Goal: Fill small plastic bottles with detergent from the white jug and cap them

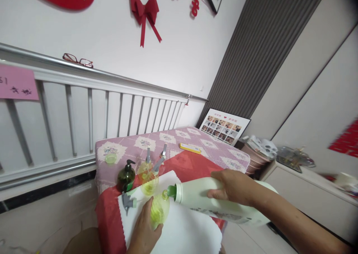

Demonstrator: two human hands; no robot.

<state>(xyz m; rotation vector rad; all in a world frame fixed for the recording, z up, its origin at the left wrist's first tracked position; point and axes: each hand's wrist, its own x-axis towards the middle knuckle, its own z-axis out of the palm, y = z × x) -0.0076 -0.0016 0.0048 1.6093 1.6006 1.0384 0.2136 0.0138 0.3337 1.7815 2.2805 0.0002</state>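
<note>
My right hand [233, 187] grips a large white detergent bottle [201, 201], tipped on its side, its green spout [171, 191] at the mouth of a small round yellow-green bottle [160, 208]. My left hand [144, 229] is wrapped round that small bottle, which stands on a white cloth [184, 231]. A grey spray head [127, 202] lies loose on the cloth to the left.
Two more yellow spray bottles [148, 175] and a dark green pump bottle [125, 177] stand behind on a red cloth [192, 164]. A small pale-green cup [111, 158] and a yellow flat item [190, 148] lie on the pink-patterned table. A white radiator [84, 116] runs along the wall.
</note>
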